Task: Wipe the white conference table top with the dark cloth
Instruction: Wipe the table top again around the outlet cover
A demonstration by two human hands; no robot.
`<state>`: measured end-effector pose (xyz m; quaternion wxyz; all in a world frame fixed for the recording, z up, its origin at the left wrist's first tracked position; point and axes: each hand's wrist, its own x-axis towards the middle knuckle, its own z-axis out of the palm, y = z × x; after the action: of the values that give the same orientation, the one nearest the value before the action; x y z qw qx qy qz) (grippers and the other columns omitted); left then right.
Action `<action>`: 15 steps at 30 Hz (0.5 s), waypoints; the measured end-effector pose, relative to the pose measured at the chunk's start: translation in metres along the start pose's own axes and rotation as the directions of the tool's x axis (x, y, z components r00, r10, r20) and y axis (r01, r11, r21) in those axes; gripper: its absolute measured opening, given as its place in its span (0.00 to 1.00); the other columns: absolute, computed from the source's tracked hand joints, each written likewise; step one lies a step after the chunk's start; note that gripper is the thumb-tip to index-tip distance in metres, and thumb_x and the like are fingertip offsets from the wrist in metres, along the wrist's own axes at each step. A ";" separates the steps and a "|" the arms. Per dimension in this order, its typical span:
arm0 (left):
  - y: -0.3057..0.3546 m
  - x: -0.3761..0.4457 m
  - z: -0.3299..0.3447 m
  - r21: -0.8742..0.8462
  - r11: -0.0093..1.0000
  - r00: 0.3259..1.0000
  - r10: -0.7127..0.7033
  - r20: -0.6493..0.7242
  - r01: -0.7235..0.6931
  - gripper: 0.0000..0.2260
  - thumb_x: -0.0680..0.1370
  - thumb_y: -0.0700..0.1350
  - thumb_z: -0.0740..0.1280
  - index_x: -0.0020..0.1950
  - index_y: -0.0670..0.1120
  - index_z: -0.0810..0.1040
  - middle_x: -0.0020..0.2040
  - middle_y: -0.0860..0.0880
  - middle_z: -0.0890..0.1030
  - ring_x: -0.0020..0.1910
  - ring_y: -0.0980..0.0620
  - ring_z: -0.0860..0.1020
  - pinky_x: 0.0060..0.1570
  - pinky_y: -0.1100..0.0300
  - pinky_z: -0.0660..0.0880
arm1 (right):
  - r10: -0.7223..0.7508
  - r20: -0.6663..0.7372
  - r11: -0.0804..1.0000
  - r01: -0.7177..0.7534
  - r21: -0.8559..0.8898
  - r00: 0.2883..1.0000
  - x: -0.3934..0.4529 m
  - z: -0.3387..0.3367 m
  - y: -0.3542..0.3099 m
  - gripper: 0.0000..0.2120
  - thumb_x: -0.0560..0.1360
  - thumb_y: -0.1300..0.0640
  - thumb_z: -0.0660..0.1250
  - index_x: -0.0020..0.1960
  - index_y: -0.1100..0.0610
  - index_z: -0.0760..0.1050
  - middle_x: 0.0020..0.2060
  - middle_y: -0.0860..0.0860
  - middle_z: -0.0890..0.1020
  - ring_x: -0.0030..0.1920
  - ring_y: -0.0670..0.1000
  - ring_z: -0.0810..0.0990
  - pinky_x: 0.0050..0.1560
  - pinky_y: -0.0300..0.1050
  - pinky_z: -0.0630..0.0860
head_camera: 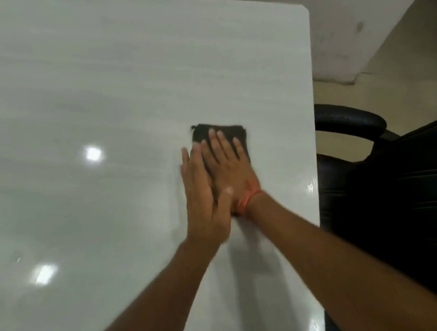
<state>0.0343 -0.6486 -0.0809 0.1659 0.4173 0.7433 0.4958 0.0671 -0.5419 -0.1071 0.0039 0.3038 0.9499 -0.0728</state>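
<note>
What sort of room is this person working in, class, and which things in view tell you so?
Probably an office meeting room: a large glossy white table, a black padded office chair with an armrest drawn up beside it, and a plain tiled floor.

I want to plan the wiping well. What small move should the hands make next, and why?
Probably slide the dark cloth left, away from the table's right edge. The right hand presses it flat with straight fingers, the left hand lies beside it, and a wide stretch of top lies to the left.
</note>
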 end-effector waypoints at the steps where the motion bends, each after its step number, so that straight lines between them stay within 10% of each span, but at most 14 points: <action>1: 0.014 -0.035 -0.010 -0.011 1.000 0.999 -0.020 -0.033 0.020 0.34 0.78 0.53 0.55 0.79 0.36 0.53 0.81 0.42 0.55 0.81 0.44 0.47 0.78 0.41 0.42 | -0.005 0.015 1.000 0.004 0.029 1.000 -0.025 0.003 -0.019 0.32 0.83 0.44 0.44 0.80 0.58 0.41 0.80 0.58 0.41 0.79 0.56 0.38 0.75 0.56 0.31; 5: 0.061 -0.159 -0.066 -0.018 0.983 0.964 -0.183 -0.192 0.183 0.31 0.79 0.52 0.52 0.80 0.44 0.55 0.81 0.55 0.56 0.81 0.53 0.47 0.79 0.48 0.41 | -0.089 0.059 0.896 0.054 0.441 0.994 -0.119 -0.002 -0.100 0.31 0.81 0.44 0.39 0.80 0.58 0.49 0.80 0.56 0.45 0.80 0.52 0.40 0.77 0.51 0.31; 10: 0.010 -0.181 -0.102 0.398 0.847 0.930 -0.273 -0.244 0.353 0.27 0.84 0.54 0.46 0.80 0.44 0.52 0.82 0.47 0.53 0.81 0.47 0.45 0.78 0.41 0.47 | 0.242 0.084 0.228 -0.141 0.963 0.967 -0.141 -0.022 -0.129 0.21 0.81 0.62 0.57 0.73 0.54 0.68 0.72 0.48 0.69 0.75 0.48 0.64 0.77 0.50 0.58; 15: -0.024 -0.151 -0.074 0.657 0.731 0.964 -0.265 0.023 0.185 0.29 0.82 0.56 0.44 0.80 0.43 0.55 0.81 0.42 0.54 0.80 0.40 0.48 0.76 0.36 0.53 | 0.380 -0.060 0.369 -0.092 0.925 0.923 -0.134 -0.019 -0.114 0.19 0.84 0.61 0.55 0.73 0.56 0.68 0.73 0.48 0.68 0.75 0.49 0.63 0.72 0.29 0.58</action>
<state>0.0648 -0.8157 -0.0934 0.1123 0.3836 0.9028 0.1586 0.1115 -0.7080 -0.0660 -0.2775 0.3971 0.6928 -0.5341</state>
